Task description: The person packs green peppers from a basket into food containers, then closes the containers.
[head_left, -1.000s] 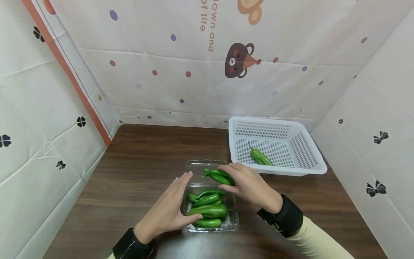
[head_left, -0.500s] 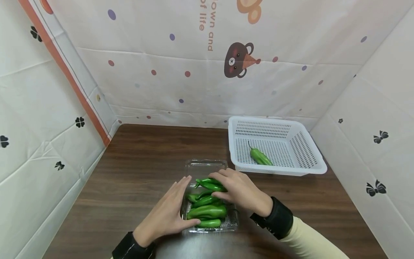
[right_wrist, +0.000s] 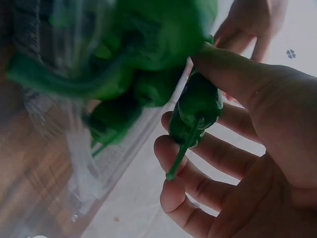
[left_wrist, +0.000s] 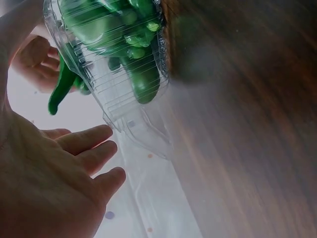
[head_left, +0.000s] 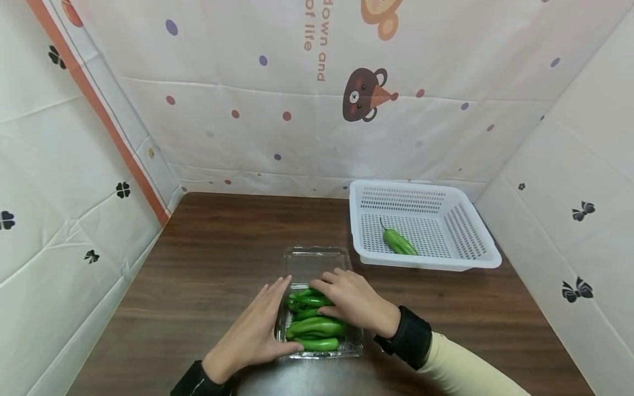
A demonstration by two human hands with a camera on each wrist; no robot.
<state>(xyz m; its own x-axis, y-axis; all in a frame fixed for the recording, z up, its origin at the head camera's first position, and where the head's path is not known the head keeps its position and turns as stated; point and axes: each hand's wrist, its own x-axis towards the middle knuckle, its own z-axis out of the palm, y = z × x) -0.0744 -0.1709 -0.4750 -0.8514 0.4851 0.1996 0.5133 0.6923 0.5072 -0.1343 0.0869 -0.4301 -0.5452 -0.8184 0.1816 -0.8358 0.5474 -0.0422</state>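
Observation:
A clear plastic box (head_left: 353,349) filled with several green chili peppers (head_left: 317,328) stands on the table, its clear lid (head_left: 317,264) folded back behind it. My right hand (head_left: 354,301) holds green chili peppers (right_wrist: 198,101) between thumb and fingers, low over the back part of the box. In the right wrist view a stem points out from this grip. My left hand (head_left: 252,333) is at the box's left side, fingers straight and thumb reaching over the front corner. In the left wrist view its fingertips (left_wrist: 111,181) lie close to the box wall.
Behind and to the right stands a white perforated basket (head_left: 441,261) with one green chili pepper (head_left: 399,242) in it. Printed white sheets (head_left: 223,137) enclose the brown wooden table (head_left: 223,247) at the back and both sides.
My right hand has moved left and toward me, lowering the held chili peppers from above the lid's hinge into the back of the box. The left hand has stayed nearly still.

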